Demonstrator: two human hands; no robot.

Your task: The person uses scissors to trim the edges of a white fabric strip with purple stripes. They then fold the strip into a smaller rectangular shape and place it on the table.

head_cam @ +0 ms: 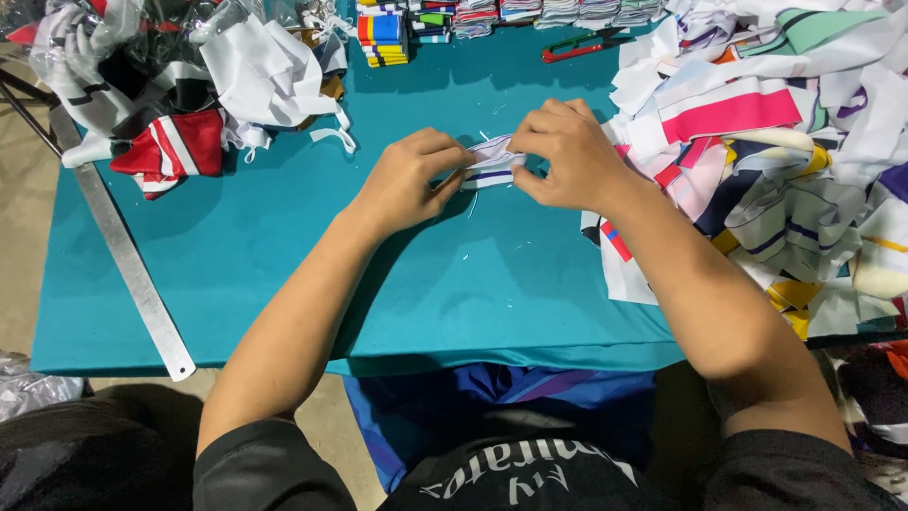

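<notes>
Both hands meet over the middle of the teal table (284, 274). My left hand (409, 178) pinches one end of a small white fabric strip with dark stripes (493, 163). My right hand (567, 156) grips the other end of the same strip, fingers curled over it. The strip lies folded between the two hands, just above the cloth surface.
A big heap of coloured fabric pieces (776, 161) covers the table's right side. Another pile of white, black and red fabric (170, 85) sits at the back left. Folded stacks (383, 38) line the far edge beside red-handled scissors (582, 45). A metal ruler (132, 274) lies along the left edge.
</notes>
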